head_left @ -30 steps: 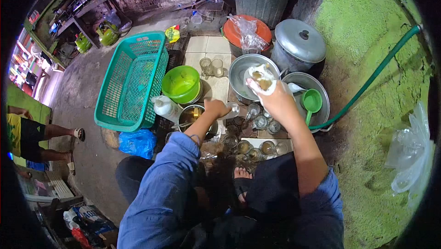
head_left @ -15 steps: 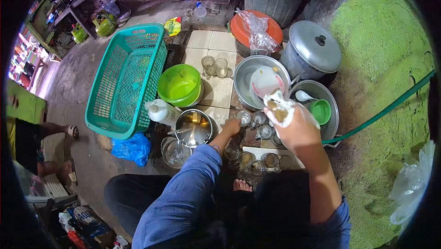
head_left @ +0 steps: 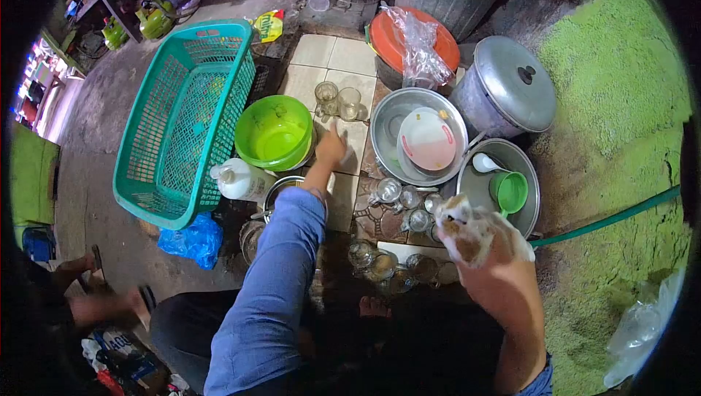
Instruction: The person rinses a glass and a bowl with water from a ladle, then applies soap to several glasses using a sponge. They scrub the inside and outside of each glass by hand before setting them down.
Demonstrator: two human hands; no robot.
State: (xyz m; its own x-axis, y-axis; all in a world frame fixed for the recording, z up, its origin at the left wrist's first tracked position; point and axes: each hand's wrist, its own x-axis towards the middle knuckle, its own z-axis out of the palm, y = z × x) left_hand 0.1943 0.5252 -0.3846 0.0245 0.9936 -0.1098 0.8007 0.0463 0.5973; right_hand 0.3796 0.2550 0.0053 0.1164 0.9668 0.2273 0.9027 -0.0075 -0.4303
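Above tiles (head_left: 354,56), the half-open left hand (head_left: 331,149) faces mugs (head_left: 350,104) beside a bowl (head_left: 272,135); right hand (head_left: 506,250) grips sponge (head_left: 463,232).

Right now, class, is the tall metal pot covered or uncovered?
Covered: the grey lid, dark knob uppermost, sits over the tall metal pot and hides its inside.

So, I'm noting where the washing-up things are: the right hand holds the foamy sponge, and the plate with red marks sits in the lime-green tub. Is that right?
Not quite: the plate with red marks sits in the metal basin, not the lime-green tub, as the head view shows. The right hand does hold the foamy sponge.
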